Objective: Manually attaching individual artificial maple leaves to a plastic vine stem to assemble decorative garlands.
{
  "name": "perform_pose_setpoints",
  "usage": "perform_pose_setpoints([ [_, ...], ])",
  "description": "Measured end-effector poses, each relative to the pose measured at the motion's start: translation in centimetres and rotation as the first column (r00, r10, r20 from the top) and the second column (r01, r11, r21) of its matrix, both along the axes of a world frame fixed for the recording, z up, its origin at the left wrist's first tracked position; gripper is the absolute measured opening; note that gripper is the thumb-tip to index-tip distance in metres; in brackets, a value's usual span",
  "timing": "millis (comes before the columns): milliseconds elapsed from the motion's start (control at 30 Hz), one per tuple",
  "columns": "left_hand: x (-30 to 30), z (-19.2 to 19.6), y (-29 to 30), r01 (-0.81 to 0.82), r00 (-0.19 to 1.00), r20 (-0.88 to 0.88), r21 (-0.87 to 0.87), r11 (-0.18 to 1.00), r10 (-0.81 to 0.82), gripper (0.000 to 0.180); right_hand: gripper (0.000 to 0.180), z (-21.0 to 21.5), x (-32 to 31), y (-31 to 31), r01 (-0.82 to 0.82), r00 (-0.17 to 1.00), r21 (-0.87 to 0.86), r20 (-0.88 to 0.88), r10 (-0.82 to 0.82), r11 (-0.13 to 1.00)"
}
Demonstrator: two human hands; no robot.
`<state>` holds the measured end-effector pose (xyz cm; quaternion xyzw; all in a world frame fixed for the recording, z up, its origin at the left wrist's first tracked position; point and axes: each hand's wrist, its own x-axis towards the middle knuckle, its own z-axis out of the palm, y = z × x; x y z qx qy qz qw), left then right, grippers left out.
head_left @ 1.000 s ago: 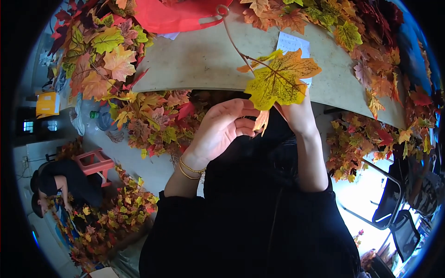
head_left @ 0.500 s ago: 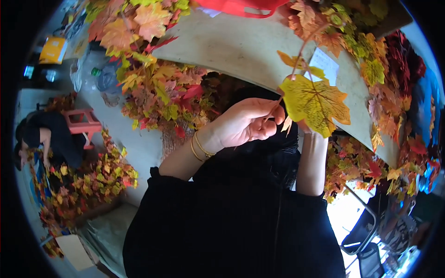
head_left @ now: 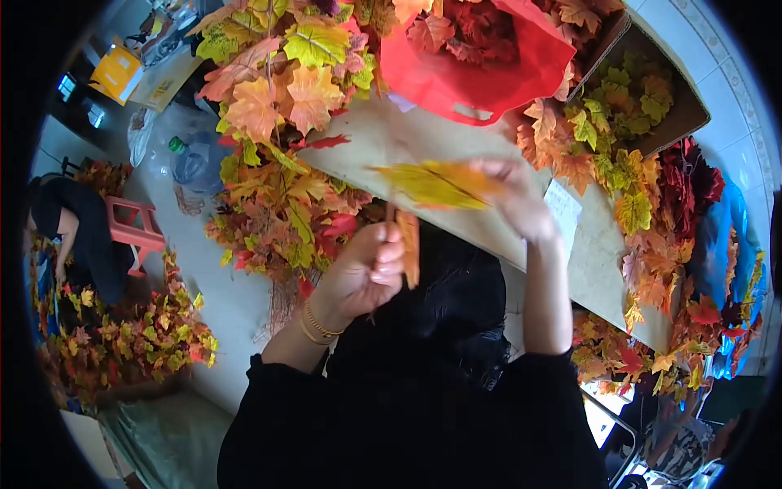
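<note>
Two bare hands work above a pale worktable: the left hand pinches a narrow orange leaf strip upright, while the blurred right hand grips a yellow-orange fabric maple leaf lying crosswise just above it.

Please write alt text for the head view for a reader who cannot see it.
Two bare hands work over a table heaped with artificial autumn leaves: the left hand pinches a small orange leaf, the blurred right hand holds a yellow leaf. A red bag lies beyond.
</note>
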<state>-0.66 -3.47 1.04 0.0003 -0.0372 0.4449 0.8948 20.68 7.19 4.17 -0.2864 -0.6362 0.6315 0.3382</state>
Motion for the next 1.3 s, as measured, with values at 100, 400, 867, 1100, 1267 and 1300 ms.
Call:
perform_pose_setpoints([
  [100, -1.5, 0.6, -0.2, -0.241, 0.920, -0.289, 0.115, 0.964, 0.264, 0.018, 0.024, 1.3, -0.6, 8.4, 0.378, 0.897, 0.287, 0.121, -0.425, 0.880],
  [400, -2.1, 1.9, -0.8, -0.348, 0.753, -0.550, 0.134, 0.928, 0.362, 0.017, 0.076, -1.3, -4.3, 26.1, 0.245, 0.471, 0.923, 0.155, -0.869, 0.297],
  [867, -4.4, 0.6, 0.8, -0.420, 0.814, -0.391, 0.112, 0.900, 0.429, 0.018, 0.025, 1.5, 0.0, 13.3, -0.319, 0.422, 0.696, 0.712, -0.561, 0.644],
  [1100, -4.0, 0.9, 0.3, -0.464, 0.550, -0.627, 0.321, 0.826, 0.552, 0.011, 0.016, 6.2, -1.6, 15.6, 0.028, 0.551, 0.773, 0.517, -0.655, 0.634],
  [1267, -3.2, 1.2, 0.0, -0.456, 0.498, -0.659, 0.354, 0.816, 0.564, 0.009, 0.019, 4.2, -9.5, 23.3, 0.129, 0.268, 0.882, 0.409, -0.872, 0.453],
  [1300, -3.0, 1.3, -0.1, -0.443, 0.492, -0.662, 0.368, 0.817, 0.565, 0.009, 0.022, 3.3, -10.7, 24.6, 0.203, 0.314, 0.863, 0.391, -0.865, 0.463],
])
